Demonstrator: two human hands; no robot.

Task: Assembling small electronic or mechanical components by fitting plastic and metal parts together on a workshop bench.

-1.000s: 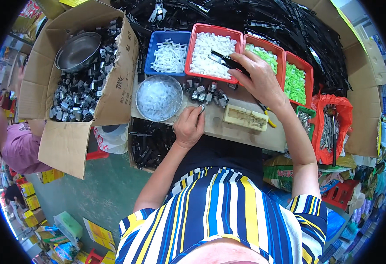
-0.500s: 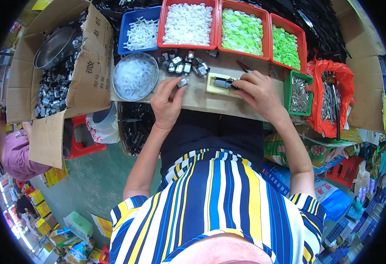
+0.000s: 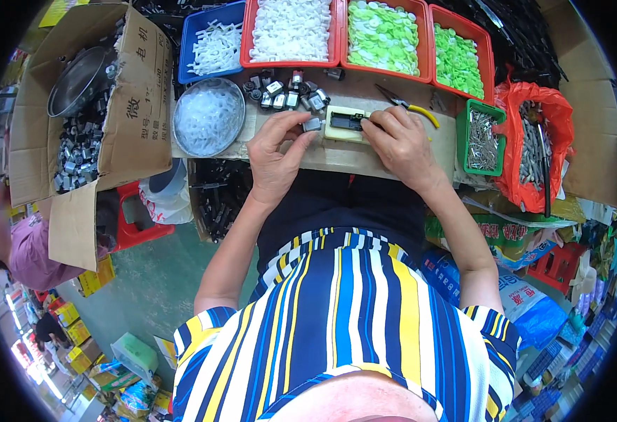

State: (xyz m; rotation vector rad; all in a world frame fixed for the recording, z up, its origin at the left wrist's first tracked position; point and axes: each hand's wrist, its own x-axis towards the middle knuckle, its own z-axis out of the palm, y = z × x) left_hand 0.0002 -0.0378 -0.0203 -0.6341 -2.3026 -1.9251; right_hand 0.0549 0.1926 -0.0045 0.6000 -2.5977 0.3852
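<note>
A small metal motor [image 3: 312, 124] is pinched between the thumb and fingers of the left hand [image 3: 274, 156] and is held against the left end of a pale yellow jig block [image 3: 347, 124], which lies on the worn bench top [image 3: 336, 158]. The right hand [image 3: 400, 144] is laid over the block's right end, its fingers curled down together on it, apparently so that the block is steadied while the part is brought to it. A cluster of loose motors [image 3: 284, 90] is kept at 12 o'clock from the left hand, close enough to be picked singly. A round metal dish of clear plastic pieces [image 3: 208, 117] is set at 9 o'clock from the block. Yellow-handled pliers [image 3: 407, 105] lie at 1 o'clock from the block, just above the right hand. Red bins of white parts [image 3: 291, 29] and green discs [image 3: 384, 35] are ranged along the far edge.

Compared with half a second ago, the left hand has been shifted rightward toward the block, and the motor has been carried to the block's end; the right hand has stayed on the block.
</note>
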